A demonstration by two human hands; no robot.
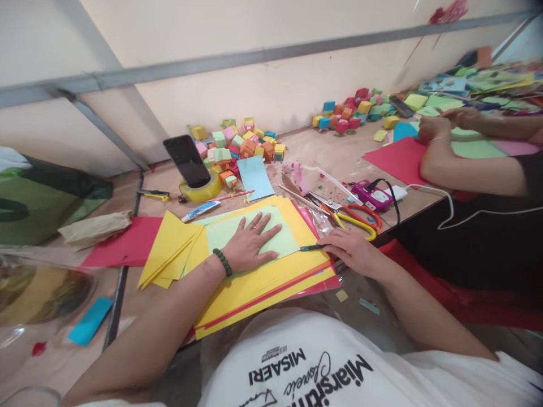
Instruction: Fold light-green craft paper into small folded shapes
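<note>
My left hand (250, 243) lies flat, fingers spread, on a light green sheet (280, 240) that tops a stack of yellow and red paper (263, 288). A green bead bracelet is on that wrist. My right hand (352, 249) rests at the stack's right edge, fingers closed around a thin green pen or cutter (309, 247) whose tip touches the green sheet's edge.
Scissors with yellow and red handles (356, 217) lie right of the stack. Behind are a phone (186, 161) propped on a tape roll (203, 192), a blue sheet (254, 176), folded paper cubes (241, 147), and a purple device (373, 196). Another person's arms (462, 164) work at right.
</note>
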